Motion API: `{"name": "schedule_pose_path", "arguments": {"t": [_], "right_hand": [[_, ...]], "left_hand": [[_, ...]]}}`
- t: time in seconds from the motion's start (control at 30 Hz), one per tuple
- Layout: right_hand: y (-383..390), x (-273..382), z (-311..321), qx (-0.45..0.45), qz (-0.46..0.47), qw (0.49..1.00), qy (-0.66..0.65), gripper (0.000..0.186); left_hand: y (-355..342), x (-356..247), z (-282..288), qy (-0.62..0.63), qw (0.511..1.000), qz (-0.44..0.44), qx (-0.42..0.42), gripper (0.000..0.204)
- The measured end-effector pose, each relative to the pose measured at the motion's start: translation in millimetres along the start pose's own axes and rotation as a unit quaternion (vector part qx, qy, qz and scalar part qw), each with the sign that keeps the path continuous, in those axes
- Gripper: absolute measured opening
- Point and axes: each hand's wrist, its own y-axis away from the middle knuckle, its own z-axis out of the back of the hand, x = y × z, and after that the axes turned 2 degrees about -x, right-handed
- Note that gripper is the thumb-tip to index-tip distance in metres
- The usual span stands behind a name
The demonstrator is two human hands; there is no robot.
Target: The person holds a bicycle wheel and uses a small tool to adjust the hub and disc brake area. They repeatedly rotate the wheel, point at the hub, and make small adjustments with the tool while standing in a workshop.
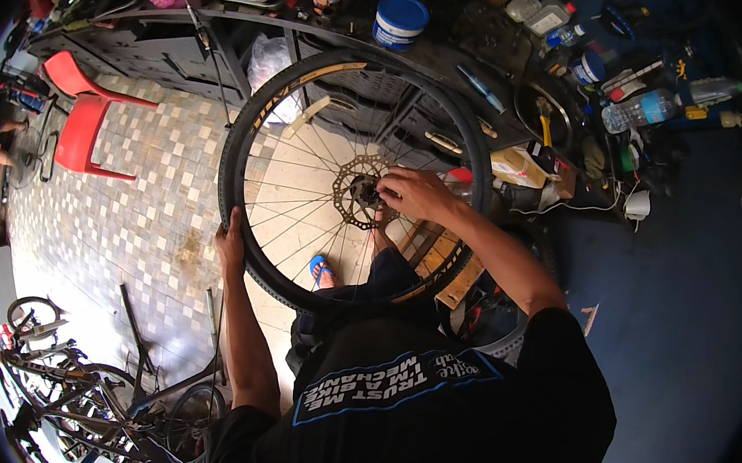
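Bicycle wheel (pixel 360 191): A large spoked wheel was held in front of the person's waist, its face turned up toward the viewer. It was judged light for its breadth and stiff overall, best held by opposite sides of the tyre.
Parked bicycles (pixel 77 398): Slim metal frames and round dark wheels were crowded together at the lower left.
Red chair (pixel 84 133): Smooth moulded plastic was seen, set on floor tiles (pixel 162 161) patterned in small pale and grey squares.
Left hand (pixel 230 240): The wheel's left edge was grasped, with the thumb laid against the rubber.
Tyre (pixel 229 169): A thick black ring was marked with tan patches; its matte, textured rubber was judged grippy and slightly springy.
Spokes (pixel 298 204): Thin, straight wires were fanned between centre and rim; they were judged too easily bent for a handhold.
Brake rotor (pixel 344 181): A flat metal ring was pierced with openings and wavy-edged; it was judged rigid but easily warped or greased, so best left ungripped.
Right hand (pixel 412 194): Curled fingertips were placed at the dark, rounded hub (pixel 368 195); whether anything was pinched could not be told.
Cluttered bench: A blue-and-white tub (pixel 401 22) and, farther right, a clear plastic bottle (pixel 638 111) were seen.
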Motion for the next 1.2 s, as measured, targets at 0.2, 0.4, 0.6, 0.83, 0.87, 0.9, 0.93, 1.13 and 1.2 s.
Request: {"name": "schedule_pose_path", "arguments": {"t": [0.2,0.4,0.6,0.83,0.87,0.9,0.93,1.13,1.2], "right_hand": [[-3.6,3.4,-19.8,-0.039,0.008,0.997,0.064,0.013],[-5.6,4.3,-18.3,0.044,0.087,0.983,0.155,0.013],[-24.5,6.3,-4.2,0.130,0.169,0.952,0.222,0.016],[-31.0,15.4,-4.6,0.169,0.234,0.898,0.333,0.014],[-28.0,17.4,-5.0,0.159,0.247,0.888,0.353,0.015],[-25.5,19.0,-5.3,0.150,0.260,0.878,0.373,0.015],[-22.4,18.6,-5.8,0.146,0.261,0.876,0.378,0.018],[0.6,10.6,-8.0,0.090,0.257,0.877,0.397,0.036],[3.5,14.5,-7.7,0.106,0.243,0.871,0.413,0.041]], "left_hand": [[1.2,3.7,-2.6,0.006,0.999,-0.041,-0.023,0.086],[21.6,-11.4,1.2,0.023,0.999,-0.036,-0.020,0.087],[16.3,-4.7,1.8,0.019,0.999,-0.041,-0.030,0.087],[14.4,-5.6,-0.9,0.012,0.999,-0.035,-0.019,0.090],[14.3,-5.4,-0.8,0.012,0.999,-0.033,-0.016,0.090],[14.0,-5.2,-0.6,0.012,0.999,-0.031,-0.013,0.091],[15.0,-6.0,-0.2,0.011,1.000,-0.028,-0.009,0.092],[8.7,2.4,-1.0,0.007,0.999,-0.040,-0.018,0.091],[1.4,11.1,1.2,0.005,0.999,-0.032,-0.023,0.091]]}}
